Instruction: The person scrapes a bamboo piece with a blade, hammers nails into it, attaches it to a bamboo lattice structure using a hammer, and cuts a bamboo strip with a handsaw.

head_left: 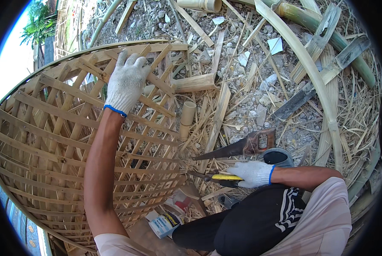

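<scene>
A large woven bamboo basket (73, 123) with an open lattice fills the left side, its rim curving along the top. My left hand (128, 79), in a white knit glove with a blue cuff, grips the lattice just below that rim, fingers curled over the strips. Close to the basket's lower right edge, my right hand (253, 173) wears a matching glove and is closed around yellow-handled pliers (226, 176). Their dark metal jaws point left toward the basket. Part of the grip is hidden by the glove.
A handsaw (242, 145) lies just beyond my right hand, near a grey shoe (279, 157). A white tub (165, 224) stands by my leg. Bamboo strips (314, 77), a green bamboo pole (342, 42) and a short bamboo tube (188, 114) lie over gravel and shavings.
</scene>
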The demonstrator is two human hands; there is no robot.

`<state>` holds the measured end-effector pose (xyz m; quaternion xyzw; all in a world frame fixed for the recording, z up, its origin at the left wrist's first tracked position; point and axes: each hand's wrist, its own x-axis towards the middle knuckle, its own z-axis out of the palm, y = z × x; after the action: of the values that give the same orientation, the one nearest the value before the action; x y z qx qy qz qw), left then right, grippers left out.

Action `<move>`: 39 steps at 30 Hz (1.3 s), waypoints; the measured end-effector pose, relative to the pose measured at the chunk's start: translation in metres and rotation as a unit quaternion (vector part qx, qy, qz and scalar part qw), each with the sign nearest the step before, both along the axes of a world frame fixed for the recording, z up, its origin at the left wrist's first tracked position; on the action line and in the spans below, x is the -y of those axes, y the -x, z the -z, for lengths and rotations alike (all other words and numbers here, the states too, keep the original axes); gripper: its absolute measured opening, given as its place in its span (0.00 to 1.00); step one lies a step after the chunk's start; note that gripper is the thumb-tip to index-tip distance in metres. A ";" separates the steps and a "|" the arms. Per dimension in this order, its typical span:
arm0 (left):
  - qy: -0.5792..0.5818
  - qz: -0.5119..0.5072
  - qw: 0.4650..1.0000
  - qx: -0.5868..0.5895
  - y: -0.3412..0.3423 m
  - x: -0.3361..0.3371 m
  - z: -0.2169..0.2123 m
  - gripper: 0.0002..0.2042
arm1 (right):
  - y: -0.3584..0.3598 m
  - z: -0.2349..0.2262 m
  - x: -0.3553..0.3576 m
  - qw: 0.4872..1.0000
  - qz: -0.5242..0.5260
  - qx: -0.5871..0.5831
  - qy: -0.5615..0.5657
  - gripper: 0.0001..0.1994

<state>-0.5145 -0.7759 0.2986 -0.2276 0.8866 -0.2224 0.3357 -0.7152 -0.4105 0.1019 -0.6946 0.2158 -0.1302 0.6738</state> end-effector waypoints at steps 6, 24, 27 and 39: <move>0.015 -0.009 0.999 -0.048 -0.007 -0.004 0.005 0.12 | 0.040 -0.040 0.069 0.994 0.035 0.092 -0.055 0.24; 0.068 0.011 0.987 -0.142 -0.042 -0.007 0.013 0.08 | 0.090 -0.209 0.289 0.773 0.577 0.228 -0.134 0.15; 0.059 0.046 0.988 -0.138 -0.014 -0.007 0.027 0.09 | 0.123 -0.179 0.343 0.784 0.610 0.115 -0.016 0.14; 0.028 0.053 0.996 -0.073 -0.021 -0.008 0.015 0.12 | -0.098 -0.114 0.167 0.553 0.670 0.380 -0.318 0.16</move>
<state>-0.4938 -0.7677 0.2838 -0.2050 0.9128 -0.2480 0.2514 -0.6168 -0.5774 0.2163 0.0246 0.3701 -0.7186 0.5883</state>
